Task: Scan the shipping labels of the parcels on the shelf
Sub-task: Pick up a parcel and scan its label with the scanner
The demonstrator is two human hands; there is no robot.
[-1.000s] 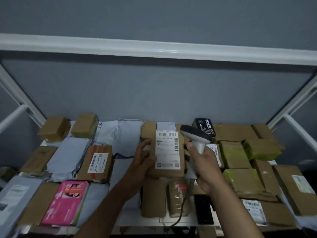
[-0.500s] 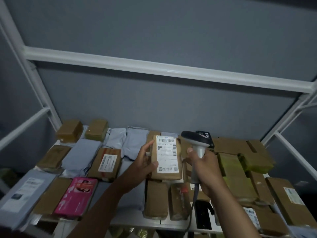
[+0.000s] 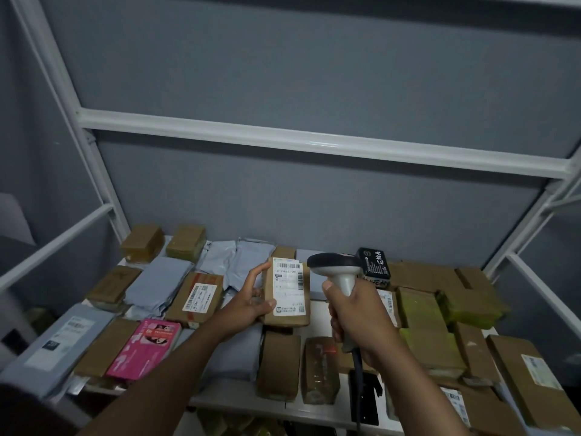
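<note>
Centre frame: left hand (image 3: 251, 302) grips upright parcel (image 3: 287, 292); right hand (image 3: 355, 316) clasps scanner (image 3: 338, 269), head just right of label (image 3: 288, 286).

Brown parcel (image 3: 286, 294) at centre, white label (image 3: 288, 286) with black barcode stripes. Grey scanner (image 3: 338, 270), darker head, black cable (image 3: 358, 401). Black box (image 3: 374, 262) at 1 o'clock, white lettering. Pink packet (image 3: 146, 350) at 8 o'clock, printed picture on top. Pale blue-grey mailers (image 3: 157, 283) at 9 and 11 o'clock. Yellow-green wrapped parcels (image 3: 421, 306) at 3 o'clock. Brown box (image 3: 198, 297) at 9 o'clock, white label, red tape. White shelf frame (image 3: 283, 136), slate-grey wall (image 3: 283, 64).
</note>
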